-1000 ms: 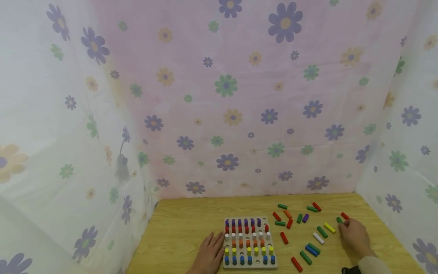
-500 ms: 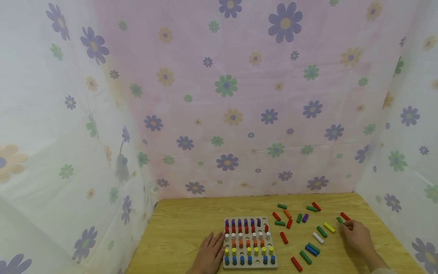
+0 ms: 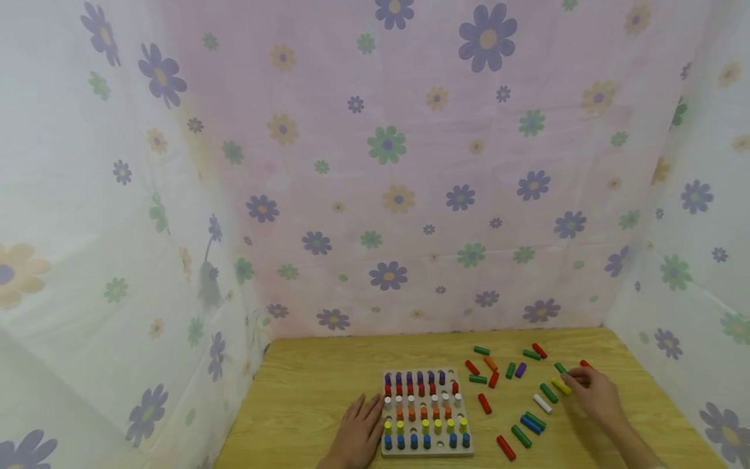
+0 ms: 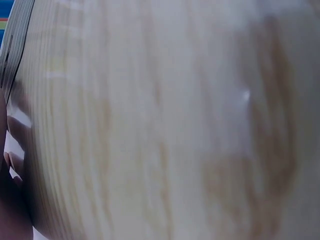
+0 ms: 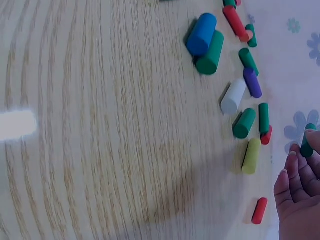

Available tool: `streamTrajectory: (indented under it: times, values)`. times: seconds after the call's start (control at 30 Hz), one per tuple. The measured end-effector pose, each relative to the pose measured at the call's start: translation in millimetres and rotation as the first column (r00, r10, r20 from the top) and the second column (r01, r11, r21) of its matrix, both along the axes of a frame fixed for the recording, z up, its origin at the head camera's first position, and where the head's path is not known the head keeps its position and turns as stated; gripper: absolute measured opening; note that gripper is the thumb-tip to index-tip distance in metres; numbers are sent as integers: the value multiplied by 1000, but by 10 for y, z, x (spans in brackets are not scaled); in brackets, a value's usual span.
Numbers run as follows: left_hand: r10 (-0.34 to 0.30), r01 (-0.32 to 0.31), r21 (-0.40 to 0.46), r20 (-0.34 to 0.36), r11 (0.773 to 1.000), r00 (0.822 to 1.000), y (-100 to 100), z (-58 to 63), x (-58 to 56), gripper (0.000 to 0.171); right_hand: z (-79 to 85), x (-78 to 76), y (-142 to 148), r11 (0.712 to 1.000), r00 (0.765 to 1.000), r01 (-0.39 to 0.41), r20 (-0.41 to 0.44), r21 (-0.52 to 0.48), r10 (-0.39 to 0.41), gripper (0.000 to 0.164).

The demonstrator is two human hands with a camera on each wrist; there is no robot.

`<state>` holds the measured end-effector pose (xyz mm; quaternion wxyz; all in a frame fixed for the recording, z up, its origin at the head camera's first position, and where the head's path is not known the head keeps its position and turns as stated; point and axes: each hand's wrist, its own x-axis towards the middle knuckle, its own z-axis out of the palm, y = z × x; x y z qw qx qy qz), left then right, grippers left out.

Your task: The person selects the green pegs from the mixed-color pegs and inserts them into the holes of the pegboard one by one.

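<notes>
A pegboard (image 3: 428,451) stands near the front of the table, with rows of purple, red, white, orange, yellow and blue pegs upright in it and some bare holes. My left hand (image 3: 359,431) lies flat with fingers stretched along the board's left edge. Over the right side of the table, my right hand (image 3: 594,394) pinches a green peg (image 5: 308,141) between thumb and fingertips. In the head view that hand overlaps the end of a yellow peg (image 3: 559,385) on the table. A red peg (image 3: 586,365) lies just behind the hand.
Loose pegs lie scattered right of the board, among them a white peg (image 3: 542,404), a blue peg (image 3: 530,425), a purple peg (image 3: 520,370) and several green and red ones. A flowered cloth (image 3: 387,195) hangs behind and at both sides of the wooden table (image 3: 316,365).
My right hand has lifted the green peg from beside the red one and moved left with it, toward the yellow peg. The left hand has stayed by the board.
</notes>
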<state>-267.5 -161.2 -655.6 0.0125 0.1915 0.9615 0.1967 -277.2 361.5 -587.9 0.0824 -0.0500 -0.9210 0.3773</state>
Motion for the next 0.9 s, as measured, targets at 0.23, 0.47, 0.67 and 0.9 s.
streamTrajectory:
  times: [0.23, 0.47, 0.67, 0.9]
  values:
    - [-2, 1, 21, 43, 1000, 999, -8, 9, 13, 61, 44, 29, -153, 999, 1000, -6, 6, -47, 6, 40]
    - [9, -11, 27, 55, 1000, 998, -3, 5, 40, 61, 131, 82, -360, 994, 999, -26, 22, -104, 29, 44]
    - [25, -26, 4, 84, 1000, 996, 13, 55, 56, 63, 217, 95, -552, 987, 999, -47, 15, -156, 50, 42]
    - [21, -22, 9, 72, 1000, 997, 9, 77, 28, 61, 349, 130, -776, 962, 997, -64, 17, -266, 71, 41]
